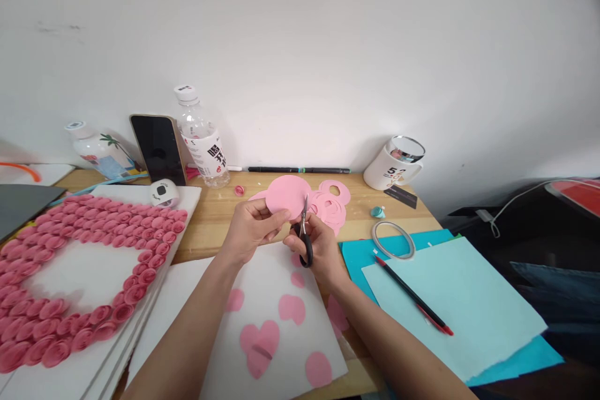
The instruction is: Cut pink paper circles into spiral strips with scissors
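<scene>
My left hand (pixel 253 225) pinches a round pink paper disc (pixel 285 195) by its lower edge, holding it upright above the wooden table (pixel 210 215). My right hand (pixel 315 247) grips small black-handled scissors (pixel 304 234), their blades pointing up into the disc's right edge. Behind the disc lie several pink paper spirals and rings (pixel 330 203). A white sheet (pixel 262 319) under my wrists carries pink heart and petal cut-outs.
A white board (pixel 84 275) with many rolled pink paper roses lies at left. A phone (pixel 158 149), two plastic bottles, a white mug (pixel 394 165), a tape ring (pixel 394 239), pens and light blue paper (pixel 459 300) with a red pencil surround the work spot.
</scene>
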{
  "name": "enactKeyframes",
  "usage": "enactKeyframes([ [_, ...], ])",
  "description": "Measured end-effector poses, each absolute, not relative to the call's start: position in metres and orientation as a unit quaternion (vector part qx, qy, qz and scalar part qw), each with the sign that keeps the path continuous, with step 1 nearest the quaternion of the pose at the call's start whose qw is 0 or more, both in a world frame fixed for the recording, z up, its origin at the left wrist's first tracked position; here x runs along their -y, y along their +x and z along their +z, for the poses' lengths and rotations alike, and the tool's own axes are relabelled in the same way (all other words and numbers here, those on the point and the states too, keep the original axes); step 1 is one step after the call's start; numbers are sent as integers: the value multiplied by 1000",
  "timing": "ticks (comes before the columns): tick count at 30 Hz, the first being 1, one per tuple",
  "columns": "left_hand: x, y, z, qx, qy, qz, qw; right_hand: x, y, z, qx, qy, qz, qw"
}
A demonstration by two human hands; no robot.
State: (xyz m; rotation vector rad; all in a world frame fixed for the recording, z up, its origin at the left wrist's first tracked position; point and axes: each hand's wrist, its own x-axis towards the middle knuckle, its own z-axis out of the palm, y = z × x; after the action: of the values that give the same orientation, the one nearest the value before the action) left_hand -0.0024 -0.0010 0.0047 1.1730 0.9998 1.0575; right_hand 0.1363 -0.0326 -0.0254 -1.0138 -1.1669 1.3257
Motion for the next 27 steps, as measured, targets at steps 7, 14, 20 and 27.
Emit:
enactKeyframes([
  [7,1,-2,7,-438,489,463,595,33,136,-26,475,-430,562,524],
  [14,1,-2,8,-429,479,469,606,33,135,-24,461,-465,561,506],
  [20,3,2,11,-407,479,456,630,34,133,-27,475,-450,558,509],
  [27,3,2,9,-423,491,448,616,32,134,-31,502,-421,543,526],
])
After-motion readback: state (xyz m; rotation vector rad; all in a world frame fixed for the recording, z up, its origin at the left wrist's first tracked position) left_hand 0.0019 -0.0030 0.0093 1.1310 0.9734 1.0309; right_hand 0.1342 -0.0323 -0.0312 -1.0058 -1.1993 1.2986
